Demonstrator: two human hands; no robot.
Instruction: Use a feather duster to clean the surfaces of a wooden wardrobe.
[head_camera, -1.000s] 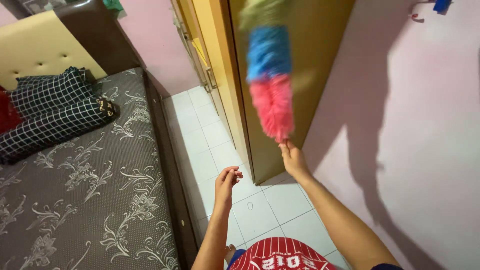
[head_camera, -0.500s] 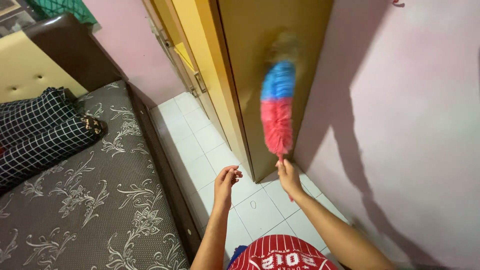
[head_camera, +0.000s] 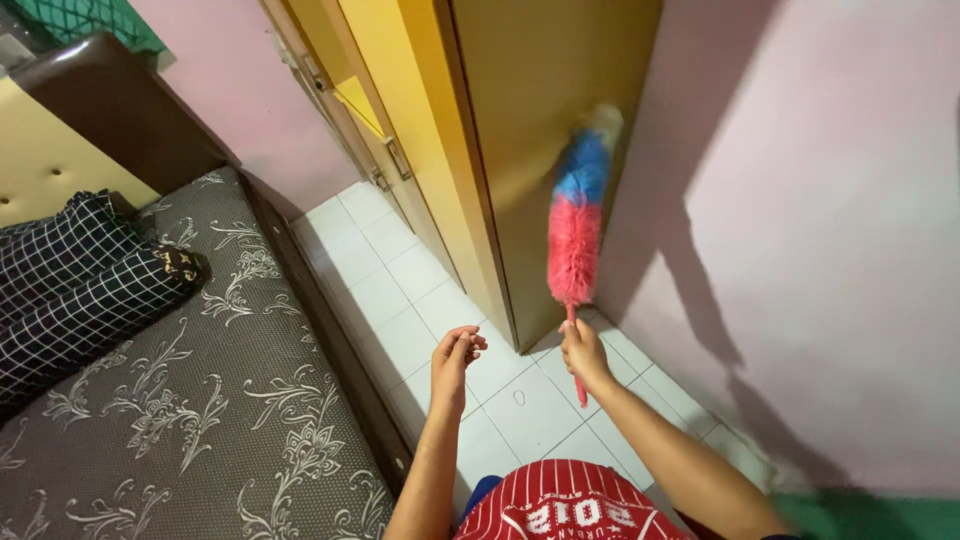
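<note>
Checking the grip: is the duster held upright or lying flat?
Upright, tilted slightly: the right hand holds the duster by its handle, head up against the wardrobe.

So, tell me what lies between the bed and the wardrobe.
In the head view, only a bare strip of white tiled floor runs between the bed and the wardrobe.
</note>
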